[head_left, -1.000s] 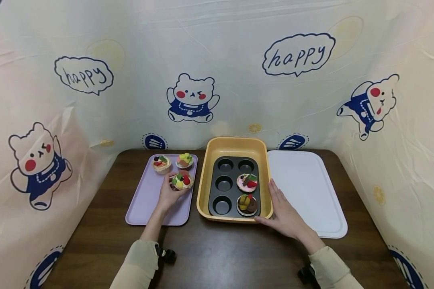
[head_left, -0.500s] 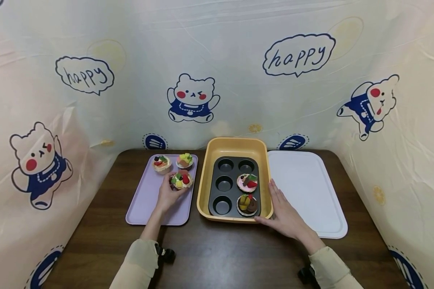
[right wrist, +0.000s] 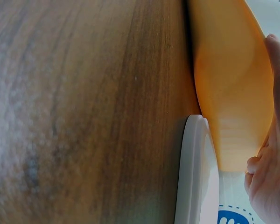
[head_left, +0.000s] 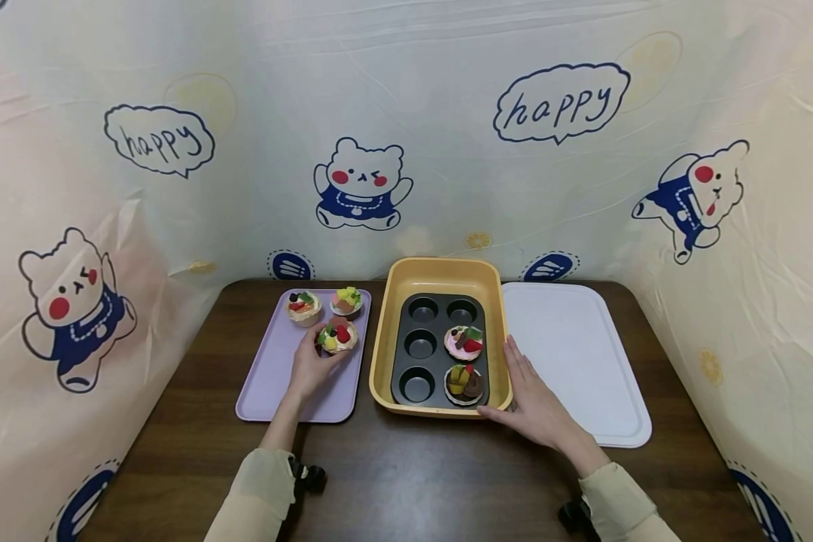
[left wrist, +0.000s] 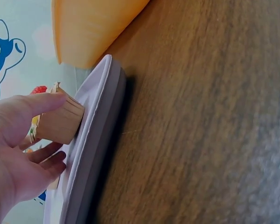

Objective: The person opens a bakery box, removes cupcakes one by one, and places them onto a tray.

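Observation:
My left hand (head_left: pixel 314 361) grips a fruit-topped cupcake (head_left: pixel 339 337) over the lilac tray (head_left: pixel 264 391). In the left wrist view the thumb (left wrist: pixel 42 101) lies along the pale wrapper of this cupcake (left wrist: pixel 60 121), whose base is right at the tray surface. Two other cupcakes, one with a pale wrapper (head_left: pixel 304 310) and one with yellow topping (head_left: pixel 346 301), stand at the back of that tray. My right hand (head_left: pixel 531 403) rests with extended fingers at the front right corner of the yellow bin (head_left: pixel 440 412); the right wrist view shows it along the bin's rim.
Inside the bin lies a dark muffin pan (head_left: pixel 440 312). Its right column holds a pink-creamed cupcake (head_left: pixel 462 344) and a chocolate-topped cupcake (head_left: pixel 464 385). A white tray (head_left: pixel 576 354) lies right of the bin on the brown table (head_left: pixel 406 474). A printed curtain (head_left: pixel 447 181) encloses the table.
My left hand has shifted very slightly left with the cupcake in its grip. The right hand and the bin have stayed in place.

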Available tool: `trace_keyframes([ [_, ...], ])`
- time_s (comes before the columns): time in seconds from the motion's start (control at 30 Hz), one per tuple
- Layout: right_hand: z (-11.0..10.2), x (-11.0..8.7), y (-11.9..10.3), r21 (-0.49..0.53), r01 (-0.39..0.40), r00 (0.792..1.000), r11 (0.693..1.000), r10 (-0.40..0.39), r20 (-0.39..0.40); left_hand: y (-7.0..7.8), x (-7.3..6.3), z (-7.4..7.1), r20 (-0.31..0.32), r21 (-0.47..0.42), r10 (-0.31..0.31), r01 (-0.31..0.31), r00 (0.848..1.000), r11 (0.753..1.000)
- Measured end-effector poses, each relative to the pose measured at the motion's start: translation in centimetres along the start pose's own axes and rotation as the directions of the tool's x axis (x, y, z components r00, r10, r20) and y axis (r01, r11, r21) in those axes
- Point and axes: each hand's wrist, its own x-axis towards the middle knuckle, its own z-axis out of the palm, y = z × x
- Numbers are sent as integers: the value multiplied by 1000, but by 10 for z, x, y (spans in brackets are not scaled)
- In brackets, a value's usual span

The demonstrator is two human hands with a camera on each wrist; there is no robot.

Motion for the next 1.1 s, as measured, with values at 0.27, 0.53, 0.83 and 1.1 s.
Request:
trace_keyframes([
  [0.27, -1, -1, -1, 2, 0, 1000, 1000, 0, 2, 7, -2, 0, -54, 95, 104, -99, 993, 991],
  [0.53, -1, -1, -1, 0, 4, 1000, 1000, -4, 1, 26, -5, 3, -93, 168, 198, -181, 976, 969],
  [0.83, -2, 0, -1, -10, 14, 1000, 1000, -14, -1, 57, -10, 7, -18, 213, 257, -247, 966, 945],
  [1.1, -1, 0, 0, -9, 13, 1000, 1000, -13, -4, 90, -21, 18, 115, 250, 358, -376, 927, 892],
])
